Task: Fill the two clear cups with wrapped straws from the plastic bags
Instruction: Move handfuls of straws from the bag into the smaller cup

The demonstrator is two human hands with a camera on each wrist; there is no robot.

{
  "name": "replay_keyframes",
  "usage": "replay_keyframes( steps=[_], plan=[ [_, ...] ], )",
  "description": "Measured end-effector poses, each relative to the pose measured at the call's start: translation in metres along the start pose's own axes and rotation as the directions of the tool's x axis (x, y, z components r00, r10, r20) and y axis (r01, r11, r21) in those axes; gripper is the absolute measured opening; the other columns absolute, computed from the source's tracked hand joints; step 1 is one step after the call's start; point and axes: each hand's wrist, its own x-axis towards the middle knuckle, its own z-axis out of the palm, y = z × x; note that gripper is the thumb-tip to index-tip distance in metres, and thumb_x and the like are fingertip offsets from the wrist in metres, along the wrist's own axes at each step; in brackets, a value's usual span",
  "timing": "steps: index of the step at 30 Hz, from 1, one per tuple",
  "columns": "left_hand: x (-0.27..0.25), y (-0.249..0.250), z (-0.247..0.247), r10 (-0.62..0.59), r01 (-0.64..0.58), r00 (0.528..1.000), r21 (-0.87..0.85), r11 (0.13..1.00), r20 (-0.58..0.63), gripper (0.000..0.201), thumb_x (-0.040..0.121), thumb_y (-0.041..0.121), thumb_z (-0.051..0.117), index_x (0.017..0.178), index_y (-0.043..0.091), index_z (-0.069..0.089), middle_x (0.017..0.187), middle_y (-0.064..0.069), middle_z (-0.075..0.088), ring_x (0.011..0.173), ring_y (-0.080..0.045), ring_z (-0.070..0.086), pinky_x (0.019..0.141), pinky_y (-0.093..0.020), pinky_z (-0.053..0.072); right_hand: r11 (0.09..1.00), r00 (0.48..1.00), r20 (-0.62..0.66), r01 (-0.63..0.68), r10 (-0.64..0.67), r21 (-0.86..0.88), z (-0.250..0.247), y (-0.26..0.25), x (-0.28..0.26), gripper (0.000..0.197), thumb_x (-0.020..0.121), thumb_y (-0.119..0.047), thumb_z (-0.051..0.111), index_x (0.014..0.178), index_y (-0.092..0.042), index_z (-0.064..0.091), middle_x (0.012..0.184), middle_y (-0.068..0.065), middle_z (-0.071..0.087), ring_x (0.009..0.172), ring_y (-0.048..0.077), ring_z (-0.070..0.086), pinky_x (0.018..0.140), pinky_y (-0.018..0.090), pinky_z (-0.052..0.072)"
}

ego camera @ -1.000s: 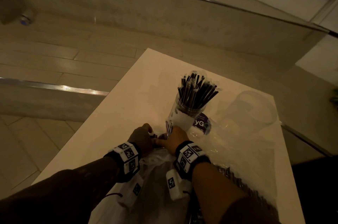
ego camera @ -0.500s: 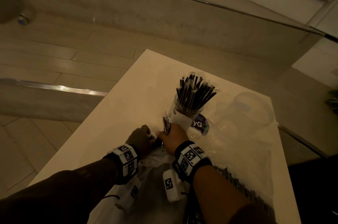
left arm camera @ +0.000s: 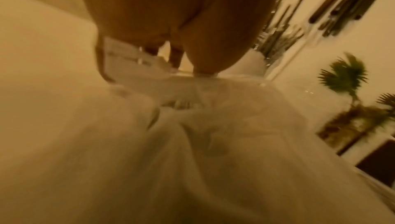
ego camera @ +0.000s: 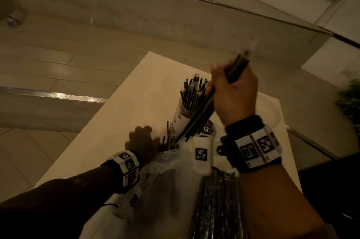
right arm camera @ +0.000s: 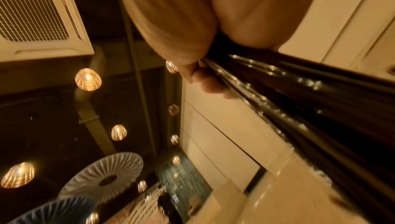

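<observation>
My right hand (ego camera: 231, 90) is raised above the white table (ego camera: 136, 102) and grips a bundle of black wrapped straws (ego camera: 196, 115). The bundle slants down to the mouth of a plastic bag (ego camera: 169, 190). In the right wrist view the straws (right arm camera: 299, 109) run out from under my curled fingers (right arm camera: 205, 85). My left hand (ego camera: 140, 141) holds the bag's mouth; the left wrist view shows its fingers (left arm camera: 203, 58) pinching the bag's edge (left arm camera: 192, 143). One clear cup (ego camera: 183, 117) stands packed with straws behind the bundle. The second clear cup (ego camera: 272, 110) is mostly hidden by my right hand.
A second bag of dark straws (ego camera: 216, 199) lies under my right forearm. A purple label (ego camera: 207, 129) sits beside the filled cup. The table's left edge drops to a tiled floor (ego camera: 29, 160). A potted plant (ego camera: 350, 102) stands off to the right.
My right hand has risen from the bag's mouth with a bundle of straws, up beside the filled cup. My left hand has stayed at the bag's mouth.
</observation>
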Motion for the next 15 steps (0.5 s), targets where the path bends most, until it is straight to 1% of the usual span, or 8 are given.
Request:
replay_keyframes(
  steps=[3, 4, 5, 7, 8, 10, 11, 15],
  plan=[
    [-0.018, 0.027, -0.041, 0.269, -0.344, 0.904, -0.193, 0.919, -0.331, 0.043, 0.084, 0.052, 0.043, 0.113, 0.02, 0.051, 0.117, -0.001, 0.05, 0.106, -0.021, 0.047, 0.085, -0.039, 0.042, 0.995, 0.999, -0.037, -0.022, 0.026, 0.096, -0.015, 0.001, 0.002, 0.019, 0.092, -0.013, 0.063, 0.079, -0.017, 0.05, 0.05, -0.004, 0.056, 0.045, 0.019, 0.055, 0.052, 0.031, 0.051],
    [-0.025, 0.038, -0.059, 0.374, -0.462, 0.884, -0.395, 0.794, -0.282, 0.045, 0.079, 0.052, 0.047, 0.11, 0.02, 0.052, 0.113, 0.0, 0.053, 0.103, -0.018, 0.051, 0.082, -0.035, 0.043, 0.991, 0.996, -0.048, -0.07, 0.076, 0.118, -0.015, 0.005, -0.002, 0.02, 0.092, -0.013, 0.063, 0.078, -0.017, 0.05, 0.049, -0.003, 0.056, 0.045, 0.019, 0.055, 0.054, 0.032, 0.052],
    [-0.033, 0.053, -0.076, 0.474, -0.447, 0.87, -0.626, 0.639, -0.137, 0.046, 0.074, 0.048, 0.054, 0.109, 0.019, 0.053, 0.108, 0.0, 0.057, 0.1, -0.017, 0.055, 0.079, -0.032, 0.046, 0.983, 0.99, -0.056, -0.117, 0.127, 0.144, -0.013, 0.01, -0.006, 0.021, 0.092, -0.012, 0.063, 0.077, -0.017, 0.049, 0.048, -0.003, 0.056, 0.045, 0.019, 0.054, 0.056, 0.035, 0.053],
    [-0.045, 0.077, -0.09, 0.624, -0.238, 0.761, -0.818, 0.524, 0.178, 0.045, 0.071, 0.031, 0.07, 0.111, 0.016, 0.055, 0.098, -0.004, 0.064, 0.088, -0.013, 0.063, 0.072, -0.025, 0.051, 0.959, 0.974, -0.057, -0.203, 0.218, 0.2, -0.008, 0.019, -0.016, 0.024, 0.093, -0.013, 0.063, 0.074, -0.017, 0.049, 0.047, -0.002, 0.055, 0.046, 0.018, 0.055, 0.065, 0.045, 0.054],
    [-0.05, 0.088, -0.089, 0.642, -0.238, 0.725, -0.784, 0.573, 0.249, 0.036, 0.074, 0.023, 0.074, 0.105, 0.018, 0.057, 0.088, -0.002, 0.065, 0.077, -0.007, 0.063, 0.068, -0.02, 0.051, 0.941, 0.963, -0.048, -0.247, 0.265, 0.233, -0.005, 0.022, -0.021, 0.024, 0.093, -0.014, 0.062, 0.073, -0.016, 0.05, 0.047, -0.002, 0.055, 0.046, 0.017, 0.055, 0.068, 0.049, 0.055],
    [-0.056, 0.104, -0.08, 0.587, -0.351, 0.774, -0.611, 0.709, 0.237, 0.018, 0.082, 0.023, 0.071, 0.076, 0.024, 0.054, 0.061, 0.007, 0.053, 0.049, 0.002, 0.049, 0.053, -0.016, 0.041, 0.918, 0.945, -0.003, -0.317, 0.328, 0.239, -0.003, 0.024, -0.028, 0.021, 0.093, -0.017, 0.062, 0.074, -0.014, 0.053, 0.05, -0.002, 0.058, 0.05, 0.017, 0.059, 0.074, 0.051, 0.056],
    [-0.056, 0.106, -0.075, 0.559, -0.389, 0.805, -0.538, 0.748, 0.196, 0.029, 0.086, 0.027, 0.066, 0.065, 0.027, 0.047, 0.053, 0.008, 0.043, 0.042, 0.0, 0.041, 0.049, -0.017, 0.034, 0.921, 0.941, 0.004, -0.332, 0.339, 0.204, -0.006, 0.023, -0.029, 0.018, 0.092, -0.02, 0.064, 0.078, -0.012, 0.056, 0.056, -0.001, 0.062, 0.056, 0.018, 0.062, 0.076, 0.05, 0.057],
    [-0.056, 0.101, -0.066, 0.497, -0.346, 0.821, -0.447, 0.825, 0.28, 0.032, 0.09, 0.037, 0.058, 0.064, 0.024, 0.047, 0.054, 0.005, 0.04, 0.045, -0.006, 0.037, 0.049, -0.02, 0.033, 0.972, 0.962, -0.172, -0.227, 0.213, -0.067, -0.048, 0.019, -0.008, 0.042, 0.094, -0.048, 0.052, 0.126, -0.021, 0.049, 0.118, -0.002, 0.063, 0.105, 0.014, 0.061, 0.091, 0.033, 0.051]
  ],
)
